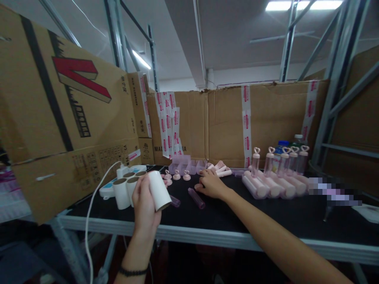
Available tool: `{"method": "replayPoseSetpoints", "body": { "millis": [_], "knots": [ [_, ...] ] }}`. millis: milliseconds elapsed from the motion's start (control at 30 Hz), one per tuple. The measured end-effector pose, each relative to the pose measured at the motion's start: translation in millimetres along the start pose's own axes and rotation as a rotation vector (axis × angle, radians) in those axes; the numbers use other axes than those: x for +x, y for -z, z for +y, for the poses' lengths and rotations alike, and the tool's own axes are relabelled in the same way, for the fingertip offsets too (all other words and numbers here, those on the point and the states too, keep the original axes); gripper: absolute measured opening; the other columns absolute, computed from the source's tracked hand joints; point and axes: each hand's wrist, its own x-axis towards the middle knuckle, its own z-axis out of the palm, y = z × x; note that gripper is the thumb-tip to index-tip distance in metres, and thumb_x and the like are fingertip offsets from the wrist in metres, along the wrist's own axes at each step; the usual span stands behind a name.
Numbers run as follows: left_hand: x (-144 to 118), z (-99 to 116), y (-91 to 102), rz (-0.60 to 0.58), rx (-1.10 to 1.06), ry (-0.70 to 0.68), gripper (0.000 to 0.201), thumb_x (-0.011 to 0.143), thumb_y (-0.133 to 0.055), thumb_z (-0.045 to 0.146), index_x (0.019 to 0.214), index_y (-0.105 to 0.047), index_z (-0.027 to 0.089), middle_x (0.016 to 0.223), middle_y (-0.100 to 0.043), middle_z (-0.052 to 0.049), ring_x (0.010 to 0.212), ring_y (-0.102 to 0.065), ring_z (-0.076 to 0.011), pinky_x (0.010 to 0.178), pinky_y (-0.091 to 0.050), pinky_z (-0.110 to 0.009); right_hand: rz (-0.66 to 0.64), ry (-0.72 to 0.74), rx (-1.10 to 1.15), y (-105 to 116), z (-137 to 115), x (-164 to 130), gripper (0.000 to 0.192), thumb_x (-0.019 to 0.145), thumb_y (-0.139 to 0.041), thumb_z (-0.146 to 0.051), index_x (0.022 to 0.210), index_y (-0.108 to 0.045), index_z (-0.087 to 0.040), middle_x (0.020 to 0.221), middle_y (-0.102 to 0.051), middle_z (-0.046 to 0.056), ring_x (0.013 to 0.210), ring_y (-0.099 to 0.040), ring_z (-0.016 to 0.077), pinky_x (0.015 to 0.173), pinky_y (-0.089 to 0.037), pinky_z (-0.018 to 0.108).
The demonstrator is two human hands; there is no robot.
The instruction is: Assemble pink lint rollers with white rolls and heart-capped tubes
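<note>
Gripping a smooth white cylinder (pixel 160 191), tilted, brownish at its lower end, left hand (pixel 145 206) hovers above the desk (pixel 219 225); right hand (pixel 211 184), fingers bent, beside a pink piece (pixel 197 186), grip indeterminable.

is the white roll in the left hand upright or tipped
Tipped: the white roll slants in the left hand, its lower end angled rightward, while the white rolls behind stand upright.

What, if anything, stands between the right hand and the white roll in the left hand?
Nothing visible blocks the right hand from the white roll held in the left hand. Two purple tubes lie low on the black table, roughly between them in view.
</note>
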Motion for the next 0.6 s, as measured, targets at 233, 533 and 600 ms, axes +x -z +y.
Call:
{"method": "replayPoseSetpoints", "body": {
  "millis": [233, 533, 600],
  "knots": [
    [-0.2, -15.8, 0.8, 0.122, -0.049, -0.148, 0.031, 0.084, -0.074, 0.044, 0.1, -0.057, 0.022, 0.106, -0.068, -0.003, 0.1, -0.068, -0.0182, 0.086, -0.057, -0.034, 0.149, -0.033, 0.368, 15.9, -19.2, 3.5, 0.025, 0.086, -0.072, -0.034, 0.102, -0.066, -0.015, 0.087, -0.072, 0.006, 0.077, -0.067, 0.0204, 0.071, -0.051, 0.032],
    [-5.5, -26.7, -2.5, 0.111, -0.037, -0.206, 0.032, 0.081, -0.079, 0.04, 0.093, -0.055, 0.023, 0.104, -0.063, 0.001, 0.107, -0.065, -0.0183, 0.094, -0.056, -0.039, 0.199, 0.115, 0.833, 7.9, -56.2, -2.0, 0.038, 0.084, -0.078, -0.04, 0.113, -0.068, -0.019, 0.095, -0.073, 0.003, 0.079, -0.067, 0.0154, 0.075, -0.056, 0.028],
    [-6.7, -26.3, -3.2, 0.097, -0.035, -0.203, 0.032, 0.081, -0.08, 0.038, 0.093, -0.055, 0.023, 0.104, -0.062, 0.001, 0.107, -0.064, -0.0182, 0.093, -0.056, -0.038, 0.237, 0.104, 0.875, 5.2, -56.7, -1.4, 0.039, 0.084, -0.078, -0.044, 0.112, -0.069, -0.018, 0.093, -0.072, 0.003, 0.079, -0.067, 0.016, 0.075, -0.056, 0.029]
  ]
}}
